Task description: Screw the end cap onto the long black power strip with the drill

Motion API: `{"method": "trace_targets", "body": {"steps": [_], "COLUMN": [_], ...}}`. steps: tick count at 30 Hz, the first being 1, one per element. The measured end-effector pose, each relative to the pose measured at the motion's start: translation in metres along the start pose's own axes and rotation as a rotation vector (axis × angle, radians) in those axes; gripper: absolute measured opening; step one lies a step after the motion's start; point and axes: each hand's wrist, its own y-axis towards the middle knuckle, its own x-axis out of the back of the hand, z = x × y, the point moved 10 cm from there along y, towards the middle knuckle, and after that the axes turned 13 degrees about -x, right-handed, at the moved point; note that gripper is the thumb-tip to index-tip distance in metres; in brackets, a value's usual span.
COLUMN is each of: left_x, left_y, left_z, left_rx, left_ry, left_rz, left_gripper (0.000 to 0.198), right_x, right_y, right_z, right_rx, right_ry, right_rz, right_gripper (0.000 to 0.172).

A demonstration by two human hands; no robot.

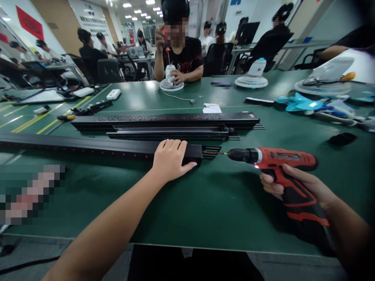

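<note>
A long black bar with red dots along its side lies across the green table. My left hand is wrapped over the bar near its right end, thumb on the front side. In my right hand is a red and black power drill, its light glowing and its bit pointing left at the slotted bracket on the bar's end. Whether the bit touches anything there is too small to tell. Behind lie a second black bar with red dots and a narrower black rail.
Across the green table a person works on a white fan part. Fan parts and blue blades lie at the back right. A black object rests at the right, a white box further back.
</note>
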Motion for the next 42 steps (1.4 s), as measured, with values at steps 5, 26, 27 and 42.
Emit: {"method": "trace_targets", "body": {"steps": [5,26,27,42], "left_x": [0.0002,0.0,0.0003,0.0009], "left_y": [0.0002,-0.0003,-0.0002,0.0001], "left_z": [0.0,0.0004,0.0002,-0.0001], "left_rx": [-0.003,0.002,0.0,-0.001], "left_ry": [0.002,-0.002,-0.002,-0.01], "left_rz": [0.0,-0.007,-0.009,-0.008], "left_gripper": [0.058,0.058,0.058,0.058], "right_x": [-0.0002,0.0053,0.0055,0.0043], "right_y": [0.0015,-0.0002,-0.0005,0.0002], "right_z": [-0.0004,-0.0003,0.0001,-0.0015], "right_rx": [-0.008,0.006,0.01,-0.012], "right_ry": [0.018,0.033,0.03,0.007], "right_rz": [0.015,-0.043,-0.051,-0.023], "right_gripper": [0.036,0.034,0.034,0.038]}}
